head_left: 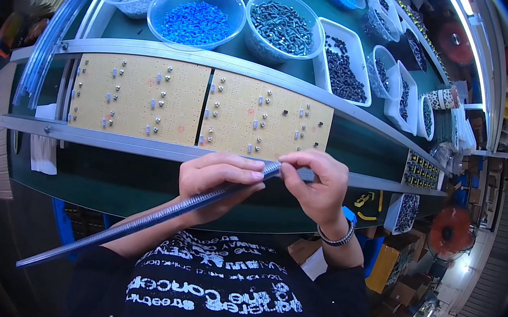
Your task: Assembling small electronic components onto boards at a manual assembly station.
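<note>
A long clear plastic component tube (133, 225), filled with a row of small parts, slants from the lower left up to the middle. My left hand (217, 182) is wrapped around it near its upper end. There, the thumb and forefinger of my right hand (321, 185) pinch the tube's tip; whether a small part is also between them is hidden. Just beyond both hands lie two tan circuit boards, one on the left (140, 86) and one on the right (234, 109), each dotted with small silver and grey parts.
Metal rails (215, 61) border the boards. Behind them stand round clear bowls of blue (195, 23) and dark green (281, 27) parts, and white trays (345, 69) of black parts. More tubes (62, 30) hang at the left. Yellow-and-black components (421, 171) sit at the right.
</note>
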Available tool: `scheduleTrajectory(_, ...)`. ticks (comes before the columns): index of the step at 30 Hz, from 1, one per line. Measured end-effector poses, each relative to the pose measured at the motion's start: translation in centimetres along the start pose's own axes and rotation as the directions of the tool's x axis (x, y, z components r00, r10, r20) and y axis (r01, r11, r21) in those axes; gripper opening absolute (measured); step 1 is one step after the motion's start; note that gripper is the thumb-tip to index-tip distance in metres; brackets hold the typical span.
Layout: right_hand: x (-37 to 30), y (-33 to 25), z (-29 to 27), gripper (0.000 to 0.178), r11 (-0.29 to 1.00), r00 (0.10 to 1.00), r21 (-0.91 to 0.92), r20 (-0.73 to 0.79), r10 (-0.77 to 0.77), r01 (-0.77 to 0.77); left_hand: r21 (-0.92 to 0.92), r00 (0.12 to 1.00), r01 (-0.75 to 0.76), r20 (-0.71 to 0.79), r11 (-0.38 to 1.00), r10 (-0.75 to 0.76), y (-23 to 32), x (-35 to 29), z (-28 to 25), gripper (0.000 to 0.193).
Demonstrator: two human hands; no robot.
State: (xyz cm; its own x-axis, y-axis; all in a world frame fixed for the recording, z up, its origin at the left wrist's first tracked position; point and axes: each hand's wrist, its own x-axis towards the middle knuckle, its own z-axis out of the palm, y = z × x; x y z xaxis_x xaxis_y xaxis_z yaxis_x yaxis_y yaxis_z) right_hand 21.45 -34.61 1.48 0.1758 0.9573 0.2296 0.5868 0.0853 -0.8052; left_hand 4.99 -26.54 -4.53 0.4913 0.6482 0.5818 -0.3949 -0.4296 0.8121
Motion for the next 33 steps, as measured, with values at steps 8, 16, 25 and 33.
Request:
scheduleTrajectory(8,1.9,5.2,-0.4,0.009,0.850,0.952,-0.475,-0.076,-0.295,0.226,-0.024,0.986,0.063,-0.151,0.998,-0.066,-0.6,0.0,-1.2,0.020)
scheduleTrajectory(16,1.9,5.2,-0.4,0.010,0.794,0.944,-0.531,0.034,-0.329,0.296,0.009,0.983,0.070,-0.170,0.997,-0.068,-0.6,0.1,-1.6,0.020)
scheduleTrajectory(25,1.7,3.5,-0.3,0.013,0.805,0.949,-0.521,0.033,-0.312,0.283,0.032,0.990,0.072,-0.126,0.997,-0.067,-0.4,0.0,-1.9,0.021)
scheduleTrajectory(33,-0.6,1.4,0.5,0.013,0.811,0.900,0.396,0.260,0.350,-0.430,0.188,0.976,0.154,0.122,0.970,-0.178,2.0,1.5,-1.3,0.021)
